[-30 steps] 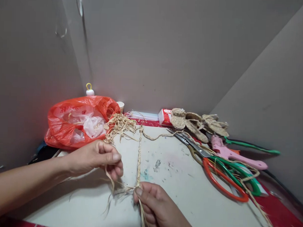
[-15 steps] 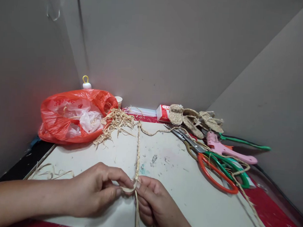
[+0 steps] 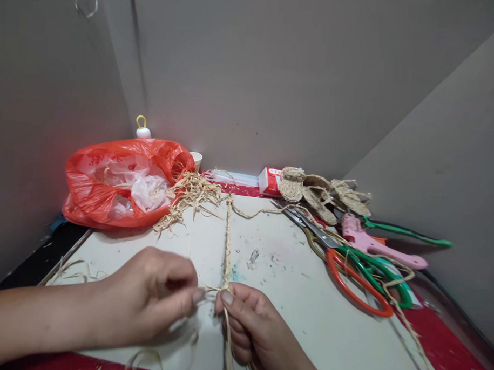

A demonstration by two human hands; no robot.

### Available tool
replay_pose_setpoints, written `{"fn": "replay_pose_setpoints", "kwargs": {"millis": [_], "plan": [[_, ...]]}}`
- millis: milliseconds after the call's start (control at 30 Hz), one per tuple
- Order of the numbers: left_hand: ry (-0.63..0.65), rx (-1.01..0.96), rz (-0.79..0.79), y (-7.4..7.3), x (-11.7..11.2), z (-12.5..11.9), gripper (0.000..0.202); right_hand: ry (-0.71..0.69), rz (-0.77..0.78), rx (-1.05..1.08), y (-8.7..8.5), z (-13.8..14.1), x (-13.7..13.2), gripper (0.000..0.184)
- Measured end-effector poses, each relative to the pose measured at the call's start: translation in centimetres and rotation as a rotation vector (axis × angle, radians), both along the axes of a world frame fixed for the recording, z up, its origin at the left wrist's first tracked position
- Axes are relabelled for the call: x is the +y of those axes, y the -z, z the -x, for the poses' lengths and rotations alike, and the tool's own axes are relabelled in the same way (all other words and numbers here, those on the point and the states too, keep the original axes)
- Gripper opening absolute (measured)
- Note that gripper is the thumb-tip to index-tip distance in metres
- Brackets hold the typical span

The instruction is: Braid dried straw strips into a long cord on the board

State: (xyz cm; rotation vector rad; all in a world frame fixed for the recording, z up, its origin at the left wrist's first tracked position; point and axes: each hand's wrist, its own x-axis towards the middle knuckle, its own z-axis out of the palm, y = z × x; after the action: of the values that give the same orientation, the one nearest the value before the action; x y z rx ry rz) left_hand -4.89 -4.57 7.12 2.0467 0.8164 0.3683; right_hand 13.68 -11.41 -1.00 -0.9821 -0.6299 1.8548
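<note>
A thin straw braid point(image 3: 228, 238) runs straight across the white board point(image 3: 292, 294) from its far edge down to my hands. My right hand point(image 3: 250, 328) pinches the braid's near end between thumb and forefinger, with loose strands trailing below the fist. My left hand point(image 3: 154, 295) is closed just left of it, pulling a loose straw strand point(image 3: 211, 288) sideways away from the braid. The two hands are a finger's width apart near the board's front edge.
A red plastic bag point(image 3: 121, 180) and a heap of loose straw point(image 3: 190, 196) lie at the back left. Red and green scissors point(image 3: 361, 270), a pink glue gun point(image 3: 370, 243) and small woven straw pieces point(image 3: 319, 193) sit at the right. Grey walls enclose three sides.
My left hand came down from the loose straw to the braid's end, met my right hand, and now draws a strand off to the left. The right hand kept its pinch.
</note>
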Motion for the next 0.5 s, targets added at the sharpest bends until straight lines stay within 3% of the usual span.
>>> {"fn": "replay_pose_setpoints", "kwargs": {"millis": [100, 200, 267, 333, 500], "plan": [[-0.103, -0.113, 0.122, 1.2, 0.6, -1.3, 0.019, -0.035, 0.004, -0.018, -0.1, 0.0, 0.2, 0.029], [0.061, -0.134, 0.656, 3.8, 1.2, -2.8, 0.021, -0.061, 0.005, -0.020, 0.2, -0.1, 0.3, 0.032], [0.124, -0.119, 0.837, 5.1, 1.5, -3.5, 0.022, -0.087, 0.012, -0.033, 0.5, -0.4, 0.4, 0.032], [0.143, -0.104, 0.827, 5.4, 1.7, -3.7, 0.025, -0.131, 0.015, -0.066, 0.8, -0.7, 0.4, 0.031], [0.233, 0.030, 0.634, 4.3, 2.2, -3.3, 0.027, -0.248, 0.011, -0.178, 0.8, -1.7, 0.6, 0.032]]}}
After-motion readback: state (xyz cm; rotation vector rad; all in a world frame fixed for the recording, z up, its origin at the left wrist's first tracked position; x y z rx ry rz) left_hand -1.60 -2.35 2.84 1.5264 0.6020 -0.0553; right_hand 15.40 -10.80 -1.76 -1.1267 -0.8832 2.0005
